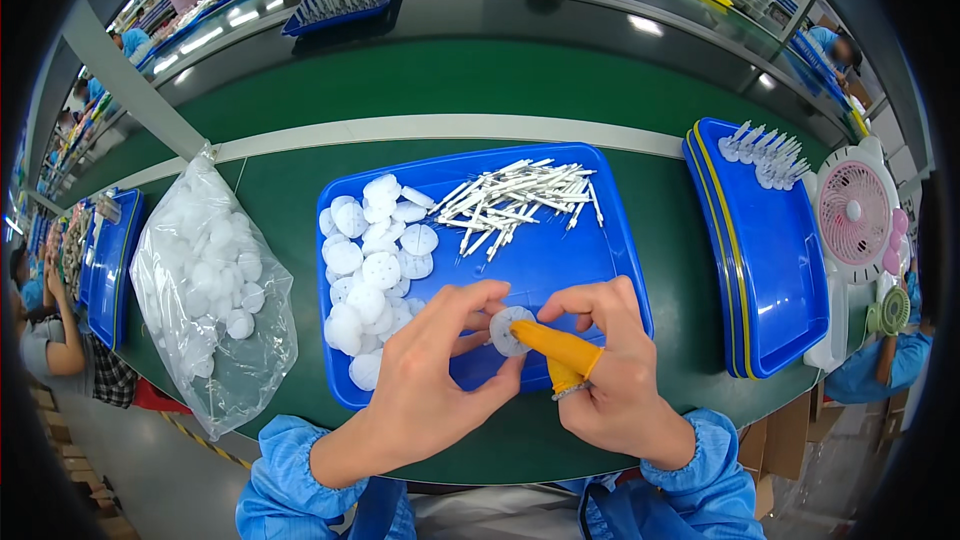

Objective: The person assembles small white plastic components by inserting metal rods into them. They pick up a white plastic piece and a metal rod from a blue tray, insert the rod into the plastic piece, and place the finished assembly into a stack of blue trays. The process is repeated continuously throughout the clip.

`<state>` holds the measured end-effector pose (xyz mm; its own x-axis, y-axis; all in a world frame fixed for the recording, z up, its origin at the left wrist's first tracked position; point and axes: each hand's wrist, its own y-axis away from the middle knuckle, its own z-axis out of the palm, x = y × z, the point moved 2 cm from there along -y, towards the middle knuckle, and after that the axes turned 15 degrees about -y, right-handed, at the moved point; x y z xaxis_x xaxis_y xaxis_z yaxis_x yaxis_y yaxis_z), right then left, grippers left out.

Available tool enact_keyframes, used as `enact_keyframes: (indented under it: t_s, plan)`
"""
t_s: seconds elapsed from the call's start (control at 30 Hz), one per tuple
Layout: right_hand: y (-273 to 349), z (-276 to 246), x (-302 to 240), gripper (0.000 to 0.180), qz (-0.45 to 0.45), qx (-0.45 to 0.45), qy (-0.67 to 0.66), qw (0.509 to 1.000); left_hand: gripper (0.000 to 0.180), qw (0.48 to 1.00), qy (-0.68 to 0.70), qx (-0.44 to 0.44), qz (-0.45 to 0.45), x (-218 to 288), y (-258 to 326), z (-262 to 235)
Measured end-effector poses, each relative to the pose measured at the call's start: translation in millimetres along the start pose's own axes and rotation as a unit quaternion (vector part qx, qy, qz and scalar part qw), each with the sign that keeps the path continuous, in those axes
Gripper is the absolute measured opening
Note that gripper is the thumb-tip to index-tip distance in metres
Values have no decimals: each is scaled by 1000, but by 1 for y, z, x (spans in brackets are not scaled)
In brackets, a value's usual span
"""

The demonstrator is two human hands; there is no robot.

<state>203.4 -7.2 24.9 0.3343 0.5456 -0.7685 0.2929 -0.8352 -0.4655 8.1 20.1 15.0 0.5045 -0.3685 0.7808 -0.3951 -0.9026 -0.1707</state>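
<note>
Clear disc [503,338]: one, between my hands, over the near part of the blue tray [592,252]; thin, probably light, perhaps slick and easily creased.
Best hold: its rim, pinched lightly.
My left hand [435,370]: curled narrow, holding the disc by its left edge, wrist angled in from near left.
My right hand [620,375]: bent inward, yellow finger cover [555,342] against the disc's middle; whether it pinches, I cannot tell.
White discs [380,270]: heaped, tray's left side.
</note>
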Motion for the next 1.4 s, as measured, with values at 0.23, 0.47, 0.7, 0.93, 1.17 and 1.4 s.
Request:
enact_keyframes:
  t_s: [0.23,0.47,0.7,0.93,1.17,1.4]
  plan:
    - [-1,1,-1,57,-3,-13,11,1000,58,1000,13,10,-14,0,0,1]
    - [3,1,-2,55,-1,3,2,1000,58,1000,18,9,-16,0,0,2]
    - [-2,6,-2,54,-4,-14,12,1000,64,1000,0,-12,-11,0,0,1]
    - [3,2,1,52,-1,8,3,1000,60,1000,19,10,-19,-1,1,2]
    - [4,3,-2,41,9,-6,-10,1000,62,999,23,11,-29,-1,-1,3]
    - [9,-2,14,15,265,33,-281,922,61,963,266,-37,-11,-11,-3,4]
